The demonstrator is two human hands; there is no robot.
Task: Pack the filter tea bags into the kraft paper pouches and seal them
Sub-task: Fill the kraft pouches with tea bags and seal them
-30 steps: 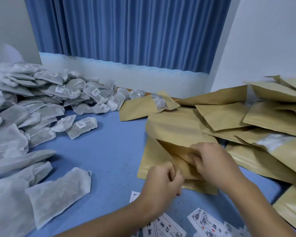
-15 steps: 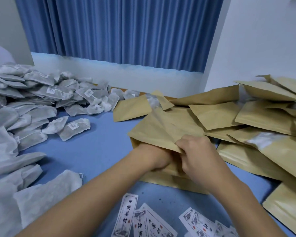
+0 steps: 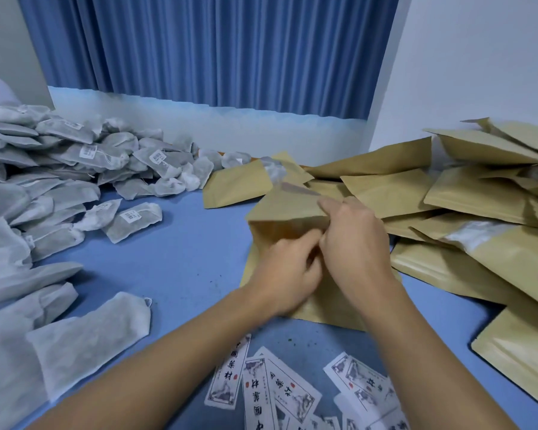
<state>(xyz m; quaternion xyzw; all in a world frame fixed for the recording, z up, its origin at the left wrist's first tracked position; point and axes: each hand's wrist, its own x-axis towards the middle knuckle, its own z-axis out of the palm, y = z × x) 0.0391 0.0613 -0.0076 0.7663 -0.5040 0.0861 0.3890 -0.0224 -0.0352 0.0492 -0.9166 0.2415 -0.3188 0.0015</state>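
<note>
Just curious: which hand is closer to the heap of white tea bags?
Left. The left hand is to the right of the tea bags; the right hand is beyond it, farther right.

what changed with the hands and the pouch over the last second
The left hand, pushed inside the kraft pouch half a second ago, has drawn back to its mouth; the right hand still pinches the upper lip, holding it open. The tea bags, the spare pouches and the labels stayed put.
</note>
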